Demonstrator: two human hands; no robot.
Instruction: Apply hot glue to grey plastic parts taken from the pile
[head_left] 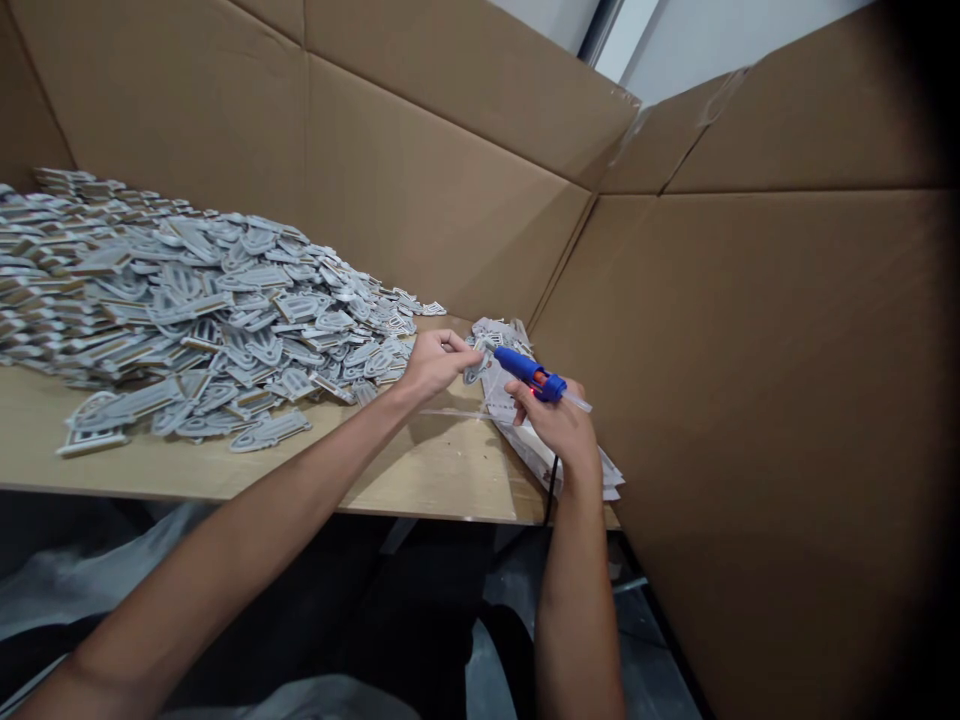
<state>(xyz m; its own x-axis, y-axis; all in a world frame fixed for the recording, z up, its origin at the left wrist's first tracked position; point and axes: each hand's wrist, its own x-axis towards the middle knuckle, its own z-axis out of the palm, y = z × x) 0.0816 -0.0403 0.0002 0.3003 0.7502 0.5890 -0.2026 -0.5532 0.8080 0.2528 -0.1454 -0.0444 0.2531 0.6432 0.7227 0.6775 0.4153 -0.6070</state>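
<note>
My right hand [559, 420] is closed around a blue hot glue gun [525, 368], with a clear glue stick poking out of its back end and a small red light near the grip. Its nozzle points left, close to a small grey plastic piece [474, 374] pinched between the fingertips of my left hand [439, 362]. Whether nozzle and piece touch, I cannot tell. A large heap of similar grey plastic pieces [247, 300] covers the left of the table, with neat stacks of them at the far left.
Under the glue gun lie white papers or plastic bags [540, 452] with a few grey pieces at their far end. Tall cardboard walls [450, 170] enclose the wooden table [442, 480] at the back and right. A black cord [553, 485] hangs below my right hand.
</note>
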